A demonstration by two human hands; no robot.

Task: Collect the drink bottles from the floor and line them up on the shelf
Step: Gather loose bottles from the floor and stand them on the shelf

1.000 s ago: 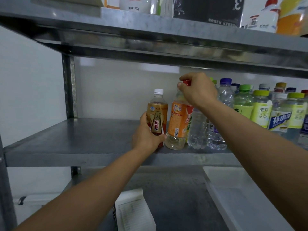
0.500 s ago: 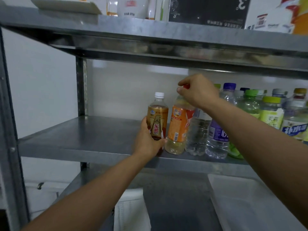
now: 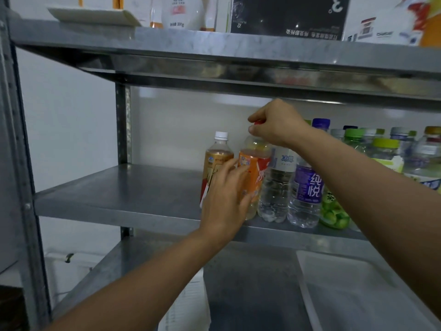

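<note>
Lining up bottles on the shelf (image 3: pixel 114 187), we seem well into the job: a long row already stands along its right part, and the two bottles at the row's left end are upright. Our right hand (image 3: pixel 278 124) pinches the red cap (image 3: pixel 257 123) of the orange bottle (image 3: pixel 253 168) between thumb and forefinger. That bottle stands on the shelf, close against the water bottle (image 3: pixel 276 187) on its right. The brown bottle (image 3: pixel 216 158) stands just beside it on the left. Our left hand (image 3: pixel 224 206) hovers in front of these two with fingers spread and loose, gripping nothing. It is blurred, so we cannot tell whether the fingertips touch a label. The floor is out of view, so we cannot judge how many bottles remain to fetch. Here, only letting go seems left.
</note>
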